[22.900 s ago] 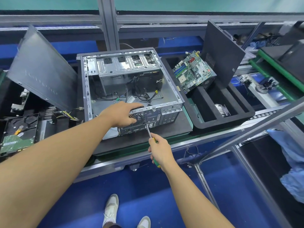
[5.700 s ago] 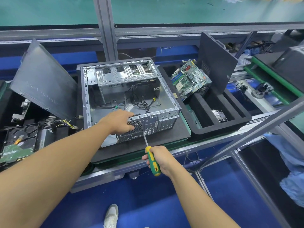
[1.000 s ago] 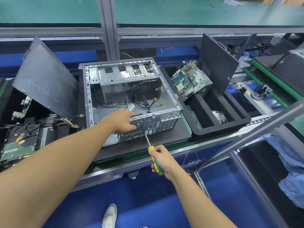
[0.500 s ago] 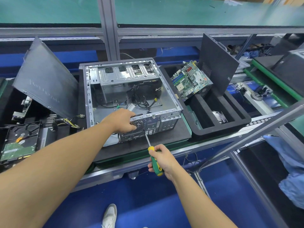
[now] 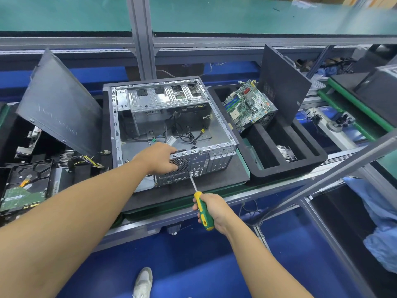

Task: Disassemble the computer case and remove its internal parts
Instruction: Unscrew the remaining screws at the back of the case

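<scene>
An open grey computer case (image 5: pixel 221 123) lies on its side on a black mat, loose cables (image 5: pixel 187 134) on its floor. My left hand (image 5: pixel 156 158) grips the top edge of the case's near rear panel, over the round fan grille (image 5: pixel 181 165). My right hand (image 5: pixel 212 209) holds a green and yellow screwdriver (image 5: pixel 203 210). Its metal tip touches the rear panel just right of the grille. The fan behind the grille is hidden by my left hand.
A black foam tray (image 5: pixel 285 171) on the right holds a motherboard (image 5: pixel 247 104), a heatsink (image 5: pixel 285 153) and a leaning dark side panel (image 5: pixel 281 84). Another side panel (image 5: pixel 58 102) leans at the left above a hard drive (image 5: pixel 25 186) and wired parts. An aluminium frame bar (image 5: pixel 322 175) slants across the right foreground.
My right hand has shifted its hold on the screwdriver handle, whose tip stays at the same spot on the rear panel. My left hand has not moved.
</scene>
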A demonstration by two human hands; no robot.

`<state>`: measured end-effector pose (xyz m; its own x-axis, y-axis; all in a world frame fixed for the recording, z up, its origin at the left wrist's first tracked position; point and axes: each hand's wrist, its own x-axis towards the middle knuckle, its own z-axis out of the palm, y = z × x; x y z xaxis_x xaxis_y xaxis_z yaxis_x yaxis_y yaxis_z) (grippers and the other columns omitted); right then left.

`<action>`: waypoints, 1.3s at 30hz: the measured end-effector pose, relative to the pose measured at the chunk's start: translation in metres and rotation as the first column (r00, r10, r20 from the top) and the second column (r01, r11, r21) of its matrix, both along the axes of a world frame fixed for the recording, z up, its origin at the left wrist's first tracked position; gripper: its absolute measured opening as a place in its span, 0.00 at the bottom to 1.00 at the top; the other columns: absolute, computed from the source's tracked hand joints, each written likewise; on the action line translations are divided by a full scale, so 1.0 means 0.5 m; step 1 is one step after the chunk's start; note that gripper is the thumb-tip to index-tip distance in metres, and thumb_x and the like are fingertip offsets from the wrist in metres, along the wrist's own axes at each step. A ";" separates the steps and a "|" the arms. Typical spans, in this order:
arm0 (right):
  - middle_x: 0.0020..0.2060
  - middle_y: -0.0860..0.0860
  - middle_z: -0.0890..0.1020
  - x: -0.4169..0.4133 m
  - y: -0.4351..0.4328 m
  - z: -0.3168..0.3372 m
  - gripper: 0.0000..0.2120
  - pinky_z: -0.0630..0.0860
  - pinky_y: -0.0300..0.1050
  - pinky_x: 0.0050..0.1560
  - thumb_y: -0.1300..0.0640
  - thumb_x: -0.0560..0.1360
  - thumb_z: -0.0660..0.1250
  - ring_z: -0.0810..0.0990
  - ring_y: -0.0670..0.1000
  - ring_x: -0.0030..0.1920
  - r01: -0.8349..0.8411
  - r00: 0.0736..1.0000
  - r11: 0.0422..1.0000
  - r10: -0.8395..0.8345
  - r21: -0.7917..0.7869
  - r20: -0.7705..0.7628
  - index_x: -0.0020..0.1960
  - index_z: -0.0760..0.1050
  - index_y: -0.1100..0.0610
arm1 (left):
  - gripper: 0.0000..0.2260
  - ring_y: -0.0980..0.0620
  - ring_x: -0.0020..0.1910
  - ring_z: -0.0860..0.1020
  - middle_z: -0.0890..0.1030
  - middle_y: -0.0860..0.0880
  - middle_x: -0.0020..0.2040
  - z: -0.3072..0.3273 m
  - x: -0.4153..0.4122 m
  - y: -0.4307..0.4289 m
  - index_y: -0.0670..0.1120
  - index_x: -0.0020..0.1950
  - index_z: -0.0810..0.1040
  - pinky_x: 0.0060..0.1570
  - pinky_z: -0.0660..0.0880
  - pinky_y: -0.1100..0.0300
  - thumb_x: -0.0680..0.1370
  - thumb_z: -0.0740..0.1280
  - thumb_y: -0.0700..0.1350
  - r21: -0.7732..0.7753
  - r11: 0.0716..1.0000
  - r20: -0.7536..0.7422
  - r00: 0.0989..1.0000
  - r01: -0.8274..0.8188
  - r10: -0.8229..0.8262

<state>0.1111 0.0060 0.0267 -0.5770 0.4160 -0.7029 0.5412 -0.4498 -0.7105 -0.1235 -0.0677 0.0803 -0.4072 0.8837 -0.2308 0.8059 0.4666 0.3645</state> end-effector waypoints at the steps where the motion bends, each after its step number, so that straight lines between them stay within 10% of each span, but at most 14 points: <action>1: 0.37 0.55 0.81 0.001 -0.001 -0.003 0.12 0.77 0.47 0.35 0.57 0.82 0.58 0.75 0.52 0.32 -0.005 1.000 1.000 0.005 0.029 -0.017 0.54 0.77 0.63 | 0.11 0.53 0.32 0.75 0.76 0.51 0.32 0.000 0.000 -0.001 0.54 0.37 0.71 0.31 0.65 0.59 0.75 0.71 0.53 0.000 1.000 0.000 1.000 -0.002 0.002; 27: 0.43 0.57 0.78 0.004 -0.004 -0.017 0.08 0.81 0.47 0.35 0.54 0.80 0.67 0.78 0.51 0.32 -0.005 1.000 0.995 0.007 0.096 -0.023 0.55 0.70 0.55 | 0.20 0.55 0.34 0.75 0.77 0.52 0.34 0.002 0.000 0.001 0.49 0.66 0.73 0.31 0.67 0.58 0.76 0.68 0.53 -0.022 1.000 0.007 1.000 0.017 -0.017; 39: 0.43 0.57 0.79 0.003 -0.004 -0.022 0.07 0.81 0.47 0.36 0.54 0.80 0.67 0.79 0.52 0.33 -0.015 1.000 0.994 0.016 0.106 -0.007 0.54 0.70 0.54 | 0.35 0.48 0.67 0.72 0.69 0.51 0.73 0.002 0.006 -0.006 0.51 0.78 0.61 0.60 0.71 0.52 0.74 0.66 0.62 0.045 0.998 0.036 0.999 -0.037 0.036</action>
<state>0.1128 0.0042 0.0157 -0.5895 0.4791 -0.6504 0.5415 -0.3631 -0.7583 -0.1204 -0.0708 0.0813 -0.4315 0.8783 -0.2058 0.7750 0.4777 0.4138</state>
